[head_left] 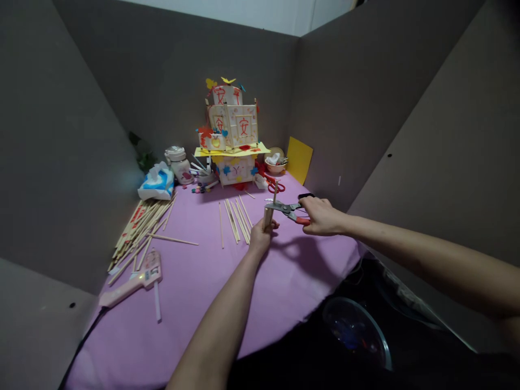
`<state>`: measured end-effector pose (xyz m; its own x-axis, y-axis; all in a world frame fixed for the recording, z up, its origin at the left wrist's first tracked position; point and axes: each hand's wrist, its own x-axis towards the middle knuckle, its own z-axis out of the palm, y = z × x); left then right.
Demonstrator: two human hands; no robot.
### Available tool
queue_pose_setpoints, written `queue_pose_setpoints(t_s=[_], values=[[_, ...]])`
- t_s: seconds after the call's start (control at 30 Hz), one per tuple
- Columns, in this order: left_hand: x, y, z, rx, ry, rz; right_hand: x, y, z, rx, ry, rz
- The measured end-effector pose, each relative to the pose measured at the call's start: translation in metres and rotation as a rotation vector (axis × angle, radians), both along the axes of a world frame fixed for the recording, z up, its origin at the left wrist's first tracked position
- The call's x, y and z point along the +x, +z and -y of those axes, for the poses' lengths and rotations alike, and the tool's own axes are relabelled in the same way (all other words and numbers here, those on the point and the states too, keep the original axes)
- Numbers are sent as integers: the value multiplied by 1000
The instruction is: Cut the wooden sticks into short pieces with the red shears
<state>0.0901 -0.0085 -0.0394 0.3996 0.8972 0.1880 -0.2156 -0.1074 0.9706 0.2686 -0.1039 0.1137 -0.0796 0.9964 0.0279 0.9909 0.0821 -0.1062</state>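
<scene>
My left hand point(262, 236) is closed around a small bundle of wooden sticks point(268, 215), held upright above the table; one stick rises higher than the others. In my right hand point(323, 215) are cutting pliers point(286, 209) with red handles. Their jaws lie across the taller stick, just above the top of the bundle. Several loose wooden sticks point(238, 219) lie on the table beyond my left hand. How many sticks the left hand holds is hidden by the fingers.
A decorated paper-and-stick lantern point(239, 127) stands at the back. To the left are a pink glue gun point(134, 284), a pile of sticks point(138, 227), a tissue pack point(157, 182) and a jar point(179, 164). Red scissors point(277, 188) lie beyond the pliers. Grey panels point(182, 70) enclose the table.
</scene>
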Motion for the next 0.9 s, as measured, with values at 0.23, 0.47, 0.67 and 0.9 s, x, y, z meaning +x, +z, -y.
queue_pose_setpoints(t_s=[0.23, 0.47, 0.67, 0.9], values=[[3, 1, 0, -57, 10, 5, 4, -3, 5, -155, -36, -231], [3, 0, -2, -108, -1, 77, 16, -30, 13, -41, -7, -284], [3, -1, -2, -111, -8, 69, 21, -36, 7, 154, -61, -101], [3, -1, -1, -104, -26, 58, 10, -26, 2, 109, -102, -30]])
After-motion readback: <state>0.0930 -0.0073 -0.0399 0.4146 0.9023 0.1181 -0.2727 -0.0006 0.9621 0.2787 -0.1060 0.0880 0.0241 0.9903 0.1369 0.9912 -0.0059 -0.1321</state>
